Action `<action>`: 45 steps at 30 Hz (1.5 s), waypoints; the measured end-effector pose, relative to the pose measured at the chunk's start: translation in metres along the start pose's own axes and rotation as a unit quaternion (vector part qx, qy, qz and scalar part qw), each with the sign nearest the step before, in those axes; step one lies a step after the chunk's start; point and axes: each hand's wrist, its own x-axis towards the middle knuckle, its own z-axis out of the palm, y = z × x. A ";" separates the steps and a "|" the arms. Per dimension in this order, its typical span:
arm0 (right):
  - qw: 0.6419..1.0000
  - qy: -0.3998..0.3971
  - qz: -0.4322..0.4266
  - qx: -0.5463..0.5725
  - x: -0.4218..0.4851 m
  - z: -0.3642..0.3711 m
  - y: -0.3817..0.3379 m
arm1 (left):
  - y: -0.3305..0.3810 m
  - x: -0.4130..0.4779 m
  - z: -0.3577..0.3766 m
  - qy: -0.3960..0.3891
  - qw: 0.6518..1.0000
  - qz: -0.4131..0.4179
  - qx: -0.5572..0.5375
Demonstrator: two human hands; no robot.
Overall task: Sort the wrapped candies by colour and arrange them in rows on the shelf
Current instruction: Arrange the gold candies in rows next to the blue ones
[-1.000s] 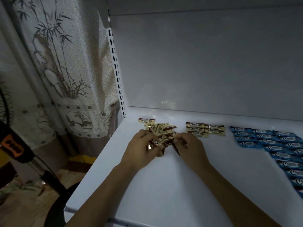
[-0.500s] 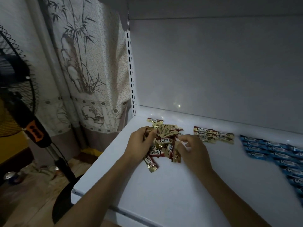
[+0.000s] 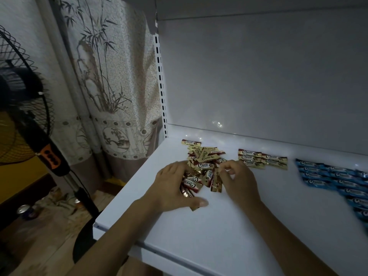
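Note:
A loose pile of gold-and-brown wrapped candies (image 3: 205,166) lies on the white shelf (image 3: 219,236) near its left end. My left hand (image 3: 173,188) lies palm down on the pile's left side, fingers spread over several candies and thumb stretched out onto one near the front. My right hand (image 3: 237,180) is at the pile's right edge with fingers curled against a gold candy (image 3: 216,183); whether it grips it is unclear. A short set of gold candies in rows (image 3: 262,159) lies to the right. Blue candies in rows (image 3: 338,180) fill the far right.
The shelf's grey back panel (image 3: 258,76) rises behind the candies, with a slotted upright (image 3: 161,86) at its left corner. Left of the shelf hang a bamboo-print curtain (image 3: 111,76) and stands a black fan (image 3: 29,116). Cans (image 3: 25,211) lie on the floor.
The view has swung left and closer. My left hand has flattened over the pile and slid toward the front; my right hand stays at the pile's right edge. The pile has spread forward.

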 end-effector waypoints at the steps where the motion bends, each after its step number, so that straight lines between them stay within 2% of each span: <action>1: 1.000 0.002 -0.002 0.004 -0.001 0.000 0.000 | 0.001 0.000 -0.001 -0.004 1.000 -0.003 -0.002; 7: 1.000 0.016 -0.020 0.011 -0.002 0.000 0.000 | 0.002 -0.001 -0.001 0.078 0.997 0.000 -0.028; 11: 0.997 0.018 -0.072 -0.011 -0.005 0.002 -0.002 | 0.002 -0.002 -0.006 0.100 0.984 -0.067 -0.133; 19: 0.997 0.028 -0.075 -0.006 -0.005 0.002 0.001 | 0.007 -0.007 -0.011 0.141 0.969 -0.056 -0.192; 25: 0.994 0.037 -0.091 0.041 -0.007 -0.004 -0.007 | 0.010 -0.005 -0.020 0.194 0.914 -0.079 -0.348; 27: 0.991 0.029 -0.121 0.038 -0.010 -0.006 -0.013 | 0.006 -0.004 -0.022 0.213 0.888 -0.097 -0.396; 31: 0.975 -0.047 -0.217 -0.012 -0.020 0.008 -0.035 | -0.001 -0.003 -0.021 0.254 0.842 -0.128 -0.458; 34: 0.957 -0.109 -0.260 -0.066 -0.027 0.026 -0.047 | 0.001 -0.002 -0.021 0.262 0.828 -0.120 -0.481; 37: 0.955 -0.132 -0.245 -0.102 -0.028 0.034 -0.052 | 0.001 -0.001 -0.019 0.262 0.831 -0.120 -0.476; 42: 0.973 -0.081 -0.213 -0.044 -0.028 0.035 -0.067 | 0.004 -0.004 -0.022 0.256 0.839 -0.106 -0.468; 45: 0.980 -0.111 -0.130 0.099 -0.031 0.029 -0.079 | 0.016 -0.005 -0.030 0.270 0.822 -0.079 -0.495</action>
